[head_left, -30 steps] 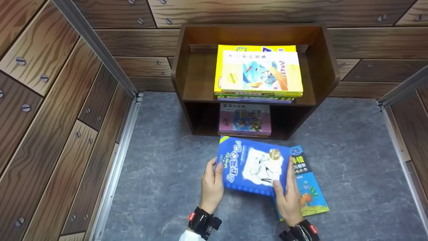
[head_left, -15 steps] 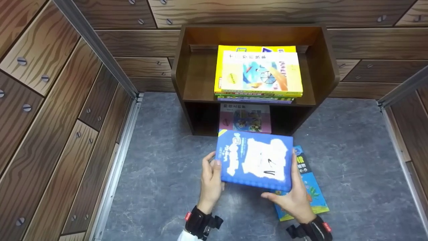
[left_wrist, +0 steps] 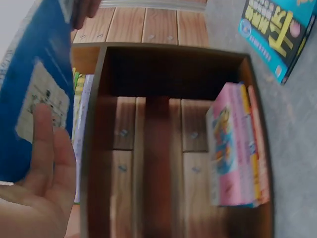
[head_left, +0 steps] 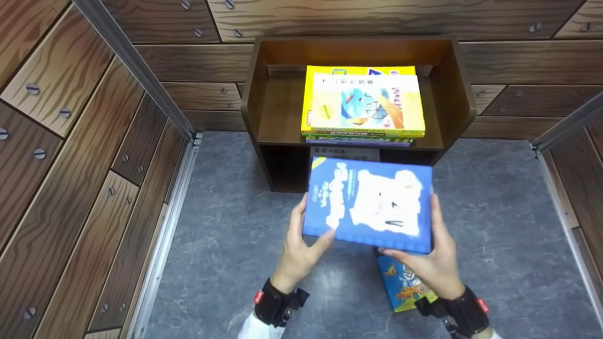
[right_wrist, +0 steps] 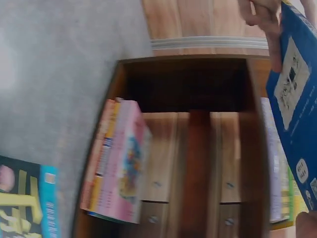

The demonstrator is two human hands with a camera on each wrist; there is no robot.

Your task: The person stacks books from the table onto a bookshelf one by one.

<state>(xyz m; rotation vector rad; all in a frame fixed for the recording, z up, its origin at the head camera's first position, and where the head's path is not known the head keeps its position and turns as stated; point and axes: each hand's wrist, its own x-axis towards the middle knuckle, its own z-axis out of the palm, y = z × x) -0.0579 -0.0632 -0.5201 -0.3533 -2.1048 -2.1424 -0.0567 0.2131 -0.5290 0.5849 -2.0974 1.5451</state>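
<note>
Both hands grip a blue book [head_left: 367, 205] with a white cartoon panel, its cover glared over in the head view. My left hand [head_left: 299, 256] holds the left edge, thumb over the near corner and fingers underneath, where the left wrist view shows them spread on the back cover [left_wrist: 47, 94]. At the opposite edge is my right hand [head_left: 440, 261], fingers along the side and thumb at the near edge. The book is raised in front of a brown bookshelf [head_left: 282, 106], overlapping its lower compartment in the head view.
On the upper shelf lies a stack of books topped by a yellow and white one [head_left: 365, 106]. A smaller stack with a pink book [left_wrist: 230, 148] lies in the lower compartment. Another blue book [head_left: 400, 282] lies on the grey floor [head_left: 226, 235], partly under my right hand. Wood-patterned walls surround the area.
The blue book has risen and moved forward toward the bookshelf, slightly rightward, with both hands. It now hides most of the lower stack. My right thumb has shifted from the cover to the near edge.
</note>
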